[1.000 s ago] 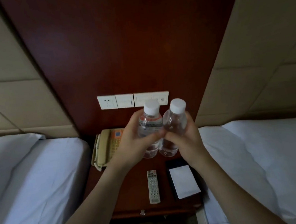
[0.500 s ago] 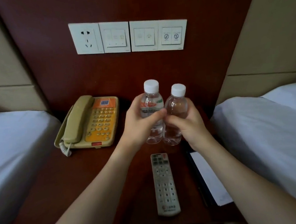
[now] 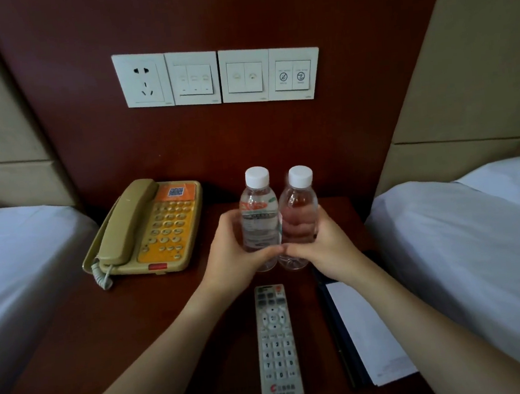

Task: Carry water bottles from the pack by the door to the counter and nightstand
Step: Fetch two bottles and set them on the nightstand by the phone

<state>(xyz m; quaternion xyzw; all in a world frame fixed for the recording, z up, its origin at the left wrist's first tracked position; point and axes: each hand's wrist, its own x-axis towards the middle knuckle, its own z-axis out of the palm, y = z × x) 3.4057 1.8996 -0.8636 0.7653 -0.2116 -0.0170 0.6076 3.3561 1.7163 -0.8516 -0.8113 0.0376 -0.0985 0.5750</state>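
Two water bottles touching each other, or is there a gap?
Touching. The head view shows the left bottle and right bottle pressed side by side at mid-body, no gap, held by left hand and right hand.

Dark wood wall panel (image 3: pixel 246 134) carries white switch plates (image 3: pixel 217 75); beige padded headboards (image 3: pixel 470 81) flank it above white beds (image 3: pixel 466 240). Dim light.

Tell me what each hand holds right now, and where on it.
Left hand grips the labelled water bottle round its lower body; right hand grips the other bottle likewise. Both stand upright, side by side.
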